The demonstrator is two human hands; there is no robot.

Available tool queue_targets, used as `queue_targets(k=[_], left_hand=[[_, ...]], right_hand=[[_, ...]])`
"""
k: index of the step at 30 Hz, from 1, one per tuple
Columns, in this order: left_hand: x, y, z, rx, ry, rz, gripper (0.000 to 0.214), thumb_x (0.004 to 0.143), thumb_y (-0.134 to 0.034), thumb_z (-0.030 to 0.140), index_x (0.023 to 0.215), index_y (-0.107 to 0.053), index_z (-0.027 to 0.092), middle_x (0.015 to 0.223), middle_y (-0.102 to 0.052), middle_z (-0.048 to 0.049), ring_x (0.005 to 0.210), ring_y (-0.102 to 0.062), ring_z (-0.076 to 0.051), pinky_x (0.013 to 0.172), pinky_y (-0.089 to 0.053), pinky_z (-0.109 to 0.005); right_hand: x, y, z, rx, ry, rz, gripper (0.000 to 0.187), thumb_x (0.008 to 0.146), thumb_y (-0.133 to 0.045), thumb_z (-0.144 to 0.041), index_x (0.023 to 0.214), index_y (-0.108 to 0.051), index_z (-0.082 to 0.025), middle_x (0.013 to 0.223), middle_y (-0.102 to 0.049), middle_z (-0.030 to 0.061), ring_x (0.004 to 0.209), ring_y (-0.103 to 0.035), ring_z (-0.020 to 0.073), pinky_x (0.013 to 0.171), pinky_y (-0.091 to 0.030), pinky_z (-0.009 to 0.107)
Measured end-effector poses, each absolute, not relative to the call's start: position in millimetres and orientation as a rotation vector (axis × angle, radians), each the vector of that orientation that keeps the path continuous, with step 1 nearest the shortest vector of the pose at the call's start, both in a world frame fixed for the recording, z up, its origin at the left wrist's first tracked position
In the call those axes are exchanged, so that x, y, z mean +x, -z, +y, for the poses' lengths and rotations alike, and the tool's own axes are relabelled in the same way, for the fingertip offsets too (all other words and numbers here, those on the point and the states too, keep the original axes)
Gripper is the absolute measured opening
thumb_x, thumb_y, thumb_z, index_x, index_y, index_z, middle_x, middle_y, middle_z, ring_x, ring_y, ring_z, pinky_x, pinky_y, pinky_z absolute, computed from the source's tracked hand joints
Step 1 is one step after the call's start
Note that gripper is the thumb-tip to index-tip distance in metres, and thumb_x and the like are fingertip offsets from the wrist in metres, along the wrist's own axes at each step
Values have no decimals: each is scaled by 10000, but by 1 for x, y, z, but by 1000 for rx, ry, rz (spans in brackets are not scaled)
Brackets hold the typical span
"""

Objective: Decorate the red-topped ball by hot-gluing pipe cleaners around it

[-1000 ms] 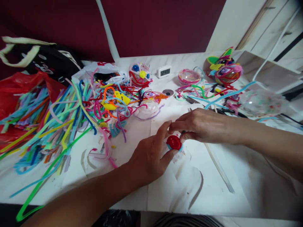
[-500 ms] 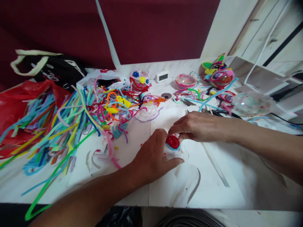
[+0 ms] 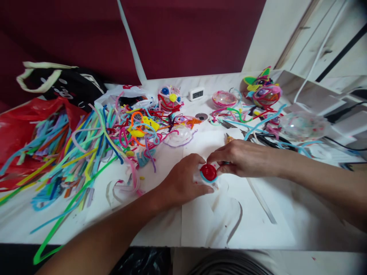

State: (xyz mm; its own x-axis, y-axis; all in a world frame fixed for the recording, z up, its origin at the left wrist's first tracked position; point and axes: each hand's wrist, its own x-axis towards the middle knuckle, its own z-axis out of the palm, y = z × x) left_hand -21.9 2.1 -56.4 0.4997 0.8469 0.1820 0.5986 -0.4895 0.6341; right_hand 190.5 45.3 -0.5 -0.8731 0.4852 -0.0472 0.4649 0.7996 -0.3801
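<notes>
Above the white paper, my left hand is wrapped round the side of a small clear dome, its thumb below and fingers above. A round red piece with a light blue pipe cleaner edge sits on the dome, facing up. My right hand is closed in a pinch at the upper right rim of the red piece. Whether its fingertips hold the blue edge or something smaller is hidden. White paper lies under both hands.
Pipe cleaners spill from a red bag at left. A small clock, decorated ball and pink-rimmed bowl stand behind. At right are a large clear dome and black-handled tool. A pale strip lies on the paper.
My left thumb has drawn back a little to the left along the dome. My right hand stays pinched at the red piece's edge and has shifted slightly right.
</notes>
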Motion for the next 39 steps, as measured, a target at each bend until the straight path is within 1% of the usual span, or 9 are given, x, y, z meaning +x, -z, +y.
queue_targets(k=[4, 8, 10, 12, 15, 19, 24, 33, 39], left_hand=[[-30, 43, 10, 2198, -536, 1098, 604, 572, -838, 335, 1074, -517, 231, 1019, -655, 1, 895, -651, -213, 765, -517, -329], [-35, 35, 12, 2203, -428, 977, 549, 645, -799, 263, 1112, -512, 246, 1103, -639, -14, 971, -634, -213, 843, -511, -351], [-34, 36, 10, 2219, -481, 915, 558, 675, -783, 294, 1148, -492, 238, 1162, -604, -47, 1047, -600, -224, 900, -493, -371], [-31, 41, 7, 2259, -608, 863, 597, 649, -802, 380, 1133, -494, 215, 1191, -554, -82, 1105, -552, -239, 945, -468, -385], [-25, 48, 5, 2304, -684, 902, 579, 615, -812, 462, 1038, -532, 182, 1107, -518, -83, 1054, -529, -237, 896, -474, -372], [-24, 47, 6, 2298, -630, 927, 479, 633, -816, 373, 973, -543, 177, 982, -542, -28, 927, -549, -193, 808, -470, -322], [-31, 34, 8, 2191, -502, 962, 553, 647, -803, 310, 1102, -505, 215, 1071, -609, -11, 951, -599, -193, 818, -467, -316], [-34, 31, 3, 2253, -475, 926, 413, 827, -652, 350, 1187, -508, 208, 1156, -626, -33, 1053, -599, -184, 923, -450, -317], [-35, 31, 3, 2233, -494, 946, 438, 807, -674, 307, 1204, -515, 211, 1161, -637, -22, 1051, -612, -180, 918, -458, -307]], right_hand=[[186, -2, 27, -936, -646, -2853, 113, 855, -571, -170, 944, -641, -178, 770, -695, 26, 645, -625, 128, 565, -368, 231], [182, 1, 8, -1127, -656, -2738, 149, 823, -552, -145, 947, -622, -190, 765, -688, 29, 621, -614, 127, 554, -370, 231], [182, 4, 3, -1211, -638, -2691, 187, 814, -551, -164, 985, -614, -204, 734, -679, 22, 587, -594, 125, 536, -360, 233], [181, 6, 0, -1280, -639, -2653, 198, 804, -560, -183, 992, -616, -213, 689, -663, 8, 547, -566, 117, 516, -347, 231], [179, 8, -3, -1335, -644, -2607, 132, 797, -568, -210, 919, -620, -211, 648, -642, -3, 526, -546, 112, 502, -337, 228], [175, 11, -8, -1370, -608, -2575, 100, 792, -560, -217, 875, -616, -208, 649, -644, 5, 541, -565, 129, 512, -348, 242], [170, 17, -13, -1437, -557, -2541, 225, 814, -548, -302, 992, -634, -194, 702, -675, 49, 604, -620, 190, 551, -391, 288], [175, 23, -12, -1367, -656, -2450, 240, 807, -591, -312, 1017, -633, -205, 676, -663, 14, 564, -589, 155, 542, -401, 273], [181, 19, -8, -1249, -701, -2481, 215, 821, -565, -240, 1023, -638, -221, 680, -657, -17, 535, -556, 106, 518, -380, 236]])
